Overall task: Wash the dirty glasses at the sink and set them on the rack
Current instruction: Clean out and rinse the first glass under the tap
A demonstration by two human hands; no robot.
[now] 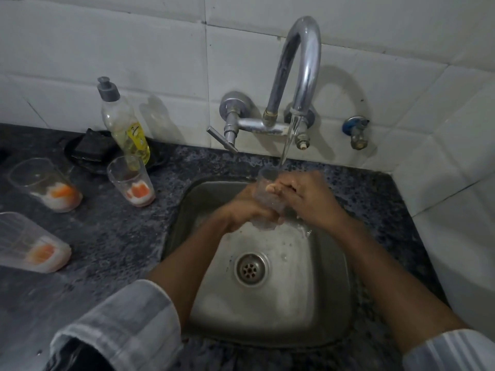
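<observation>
I am holding a clear, ribbed plastic glass (267, 195) over the square steel sink (316, 311), tilting its mouth up into the stream falling from the curved chrome tap (300, 76) so the water is running inside. My left hand (247, 210) is curling round the base to steady it, while my right hand (308, 202) is gripping the upper wall, fingers hooked at the rim for rubbing. Three more clear glasses with orange-and-white residue are waiting on the dark speckled tabletop (112, 226): nearest the sink glass (131, 183), far-left glass (44, 184), near-left glass (32, 242). A soap bottle (126, 124) is standing just behind them. No rack is showing.
</observation>
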